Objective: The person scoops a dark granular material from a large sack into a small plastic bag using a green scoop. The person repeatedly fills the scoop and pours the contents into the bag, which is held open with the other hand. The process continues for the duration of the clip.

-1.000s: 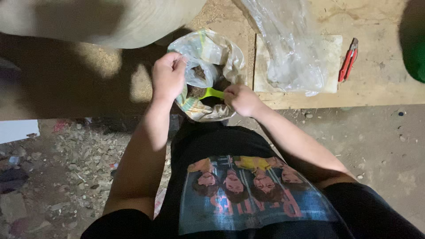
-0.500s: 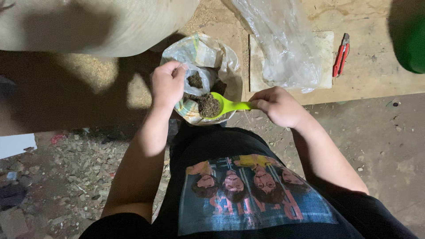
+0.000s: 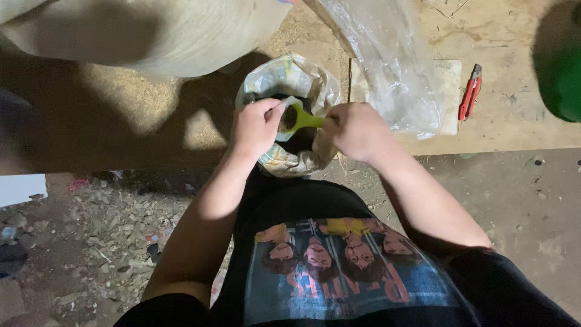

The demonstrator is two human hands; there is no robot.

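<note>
Both hands are closed on something as I look down from the head camera. My left hand (image 3: 257,126) pinches the rim of a small clear bag (image 3: 289,108), fingers curled tight around its mouth, holding it over the crumpled printed sack (image 3: 296,79) just in front of my body. My right hand (image 3: 357,130) is wrapped around the handle of a green scoop (image 3: 301,119), whose bowl sits right at the small bag's opening and touches it. Dark, crumbly material (image 3: 286,120) lies in the scoop's bowl; I cannot tell whether any of it is inside the small bag. The printed sack stands open between my two hands, its far rim rolled outward, and more dark material shows in its shadowed middle.

To the right of the sack, a large sheet of clear plastic (image 3: 387,66) lies across a pale flat board (image 3: 449,91). Just beside that board is a red-handled tool (image 3: 469,92), well apart from my right hand. A big pale sack (image 3: 157,30) fills the upper left. A green object (image 3: 563,79) shows at the right edge, partly cut off. Loose rubble (image 3: 91,242) litters the floor at lower left.
</note>
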